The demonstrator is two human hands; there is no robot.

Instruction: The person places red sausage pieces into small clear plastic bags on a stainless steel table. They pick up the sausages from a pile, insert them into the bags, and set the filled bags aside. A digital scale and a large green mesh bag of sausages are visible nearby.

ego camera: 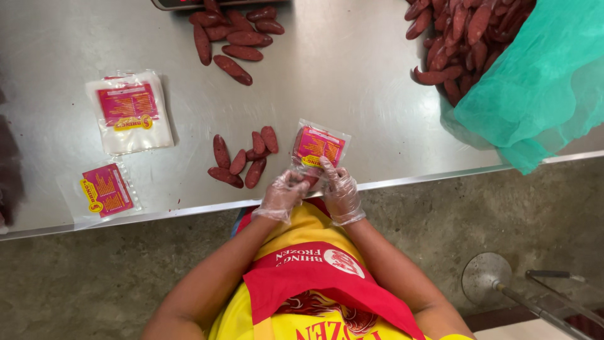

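Clear pouch [318, 148], pink label, sausage inside, gloved hands

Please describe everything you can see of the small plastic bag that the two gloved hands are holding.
The bag is a small clear plastic pouch with a pink and yellow printed label. Red sausages show inside it, seemingly. It sits tilted at the near edge of the steel table, its lower end pinched by the left hand and the right hand, both in thin clear gloves.

Stack of pouches [130, 111], green netting [541, 82], loose sausages [234, 38] on steel table [352, 69].
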